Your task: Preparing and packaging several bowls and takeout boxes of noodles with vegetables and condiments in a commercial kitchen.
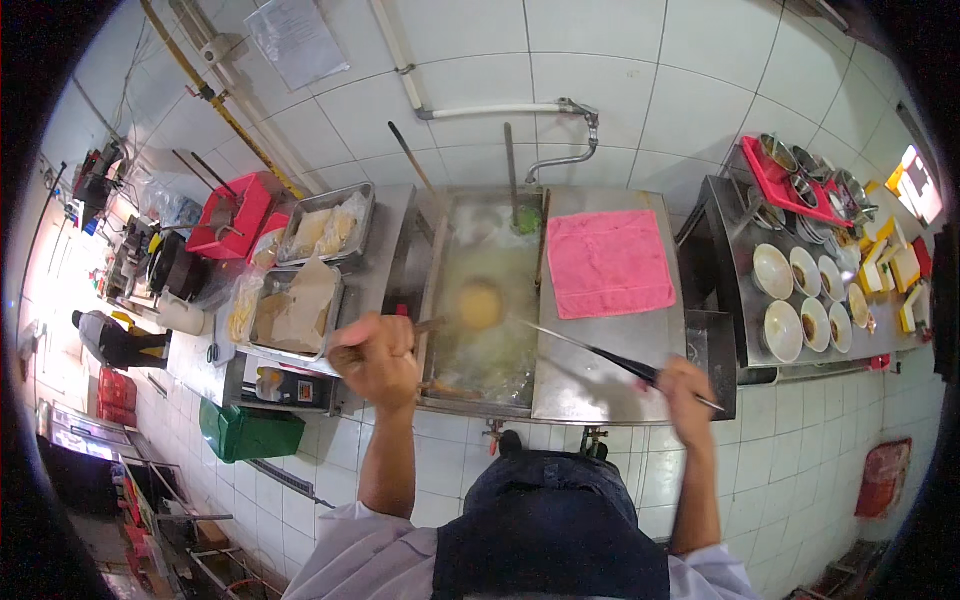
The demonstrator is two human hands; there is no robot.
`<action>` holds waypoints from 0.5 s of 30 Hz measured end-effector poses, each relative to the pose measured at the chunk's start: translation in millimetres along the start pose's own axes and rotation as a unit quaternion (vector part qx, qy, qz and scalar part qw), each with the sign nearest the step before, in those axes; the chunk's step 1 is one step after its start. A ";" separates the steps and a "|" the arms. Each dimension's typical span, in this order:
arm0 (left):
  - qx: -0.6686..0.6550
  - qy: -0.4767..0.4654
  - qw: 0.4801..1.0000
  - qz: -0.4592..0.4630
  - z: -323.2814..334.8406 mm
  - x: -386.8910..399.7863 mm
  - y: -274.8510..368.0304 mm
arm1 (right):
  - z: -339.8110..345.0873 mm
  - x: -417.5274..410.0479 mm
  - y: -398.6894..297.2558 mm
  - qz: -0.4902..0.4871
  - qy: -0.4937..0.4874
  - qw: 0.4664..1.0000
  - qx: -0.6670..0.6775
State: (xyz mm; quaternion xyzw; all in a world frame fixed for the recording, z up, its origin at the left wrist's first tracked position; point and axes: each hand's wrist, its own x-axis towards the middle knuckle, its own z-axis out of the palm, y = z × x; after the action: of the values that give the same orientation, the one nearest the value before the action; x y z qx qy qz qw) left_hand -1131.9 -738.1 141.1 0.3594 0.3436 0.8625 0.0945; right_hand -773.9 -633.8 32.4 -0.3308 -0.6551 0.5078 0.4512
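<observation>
My left hand point(379, 356) is closed around the wooden handle point(429, 325) of what looks like a noodle strainer. Over the boiling vat point(491, 367), a blurred round mass of yellow noodles point(481, 304) sits at the far end of that handle. My right hand point(686, 397) grips a long thin utensil point(622, 363) with a black grip and metal shaft. Its tip points left, close to the noodles; whether it is chopsticks or a rod is unclear. Steam and foam hide what lies deeper in the water. A green strainer point(528, 219) stands at the vat's back.
A pink cloth point(611, 262) lies on the steel counter right of the vat. Metal trays point(352, 247) with noodles and paper stand left. Several bowls point(772, 271) are on the right table, a faucet point(562, 162) behind. A person point(124, 340) stands far left.
</observation>
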 end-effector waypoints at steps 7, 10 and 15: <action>0.014 -0.021 0.996 0.081 79.6 -34.3 27.6 | -187.1 -99.4 13.8 0.129 0.041 0.929 -0.345; 0.064 0.047 0.992 0.100 111.7 -69.7 6.2 | -229.8 -112.0 90.1 0.019 -0.115 0.888 -0.446; 0.120 0.219 0.961 0.119 149.8 -124.6 -26.5 | -289.0 -116.3 148.5 0.026 -0.182 0.874 -0.451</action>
State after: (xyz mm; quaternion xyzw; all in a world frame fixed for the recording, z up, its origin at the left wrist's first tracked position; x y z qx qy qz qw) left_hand -941.3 -690.8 130.2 0.2087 0.4113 0.8777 -0.1305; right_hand -466.2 -592.0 -118.1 -0.4172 -0.8744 0.2205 0.1125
